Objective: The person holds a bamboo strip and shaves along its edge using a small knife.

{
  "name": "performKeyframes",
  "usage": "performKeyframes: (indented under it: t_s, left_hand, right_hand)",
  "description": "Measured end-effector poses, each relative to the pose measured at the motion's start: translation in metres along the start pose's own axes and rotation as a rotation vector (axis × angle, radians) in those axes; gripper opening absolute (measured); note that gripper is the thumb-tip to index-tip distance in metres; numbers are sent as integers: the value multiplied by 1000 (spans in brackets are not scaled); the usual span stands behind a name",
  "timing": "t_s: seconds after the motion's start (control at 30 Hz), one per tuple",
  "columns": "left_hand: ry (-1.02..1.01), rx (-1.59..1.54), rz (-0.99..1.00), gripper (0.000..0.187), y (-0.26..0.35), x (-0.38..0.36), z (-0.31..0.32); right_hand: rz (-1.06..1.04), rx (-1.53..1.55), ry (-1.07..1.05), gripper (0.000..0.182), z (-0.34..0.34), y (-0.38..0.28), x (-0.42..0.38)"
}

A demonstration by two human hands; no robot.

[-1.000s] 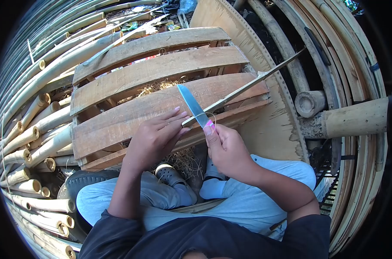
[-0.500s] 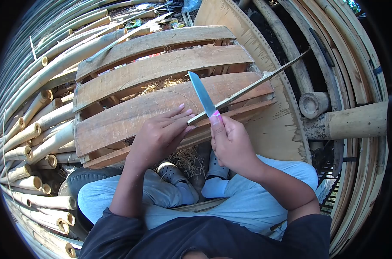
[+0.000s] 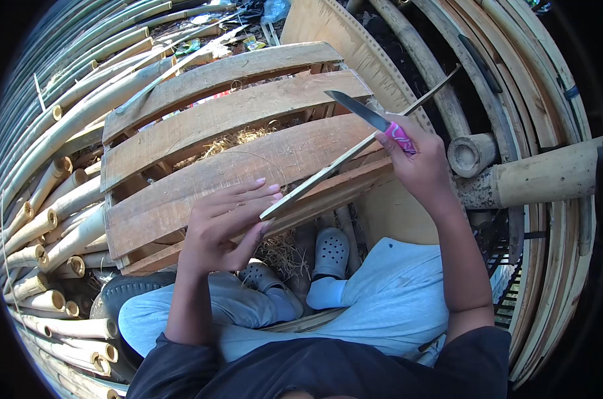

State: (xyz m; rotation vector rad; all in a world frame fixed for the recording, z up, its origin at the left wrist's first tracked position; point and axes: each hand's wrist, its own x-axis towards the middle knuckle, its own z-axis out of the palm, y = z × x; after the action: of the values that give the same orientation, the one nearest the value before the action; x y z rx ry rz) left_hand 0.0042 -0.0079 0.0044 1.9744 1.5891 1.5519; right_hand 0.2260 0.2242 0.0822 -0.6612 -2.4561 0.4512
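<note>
My right hand [image 3: 421,159] is wrapped around the pink-and-white patterned handle of a knife [image 3: 362,112], its blade pointing up and left. A long thin bamboo strip [image 3: 334,165] runs diagonally across the slatted wooden crate [image 3: 201,169], passing beside my right hand below the blade. At the strip's near end is my left hand [image 3: 221,223], fingers stretched out and thumb apart. That end lies between its fingertips and thumb.
Bamboo poles [image 3: 82,226] are stacked along the left. A curved plywood sheet [image 3: 354,46] leans behind the crate, and a thick bamboo post [image 3: 547,176] juts in from the right. Shavings [image 3: 245,138] show between the slats. My clog-shod feet [image 3: 331,253] are below.
My right hand has moved right and up along the strip, carrying the knife, whose blade now tilts further left. My left hand has shifted slightly left and its thumb has spread.
</note>
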Motion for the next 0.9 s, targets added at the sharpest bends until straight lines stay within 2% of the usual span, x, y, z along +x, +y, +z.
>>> performKeyframes:
  t_s: [0.13, 0.17, 0.3, 0.43, 0.6, 0.67, 0.77, 0.87, 0.9]
  left_hand:
    - [-105, -20, -45, 27, 3, 4, 1]
    - [-165, -7, -48, 25, 5, 6, 1]
    - [-195, 57, -45, 24, 4, 7, 4]
    - [-123, 24, -51, 27, 0, 2, 7]
    - [17, -30, -61, 26, 7, 4, 2]
    - [51, -64, -126, 27, 10, 7, 0]
    - [-20, 73, -89, 31, -1, 1, 7]
    - [-1, 58, -99, 35, -6, -3, 8]
    - [-1, 56, -98, 35, -5, -2, 8]
  right_hand:
    - [109, -2, -85, 17, 7, 2, -8]
    - [108, -8, -85, 17, 9, 2, -9]
    - [78, 9, -97, 18, 15, 8, -10]
    - [31, 13, -209, 15, 6, 9, -3]
    - [0, 26, -143, 13, 15, 6, -6]
    - [5, 43, -128, 12, 20, -1, -8]
    - [48, 126, -131, 12, 25, -13, -12]
    - [31, 176, -187, 14, 21, -20, -11]
    - [30, 185, -115, 16, 12, -25, -7]
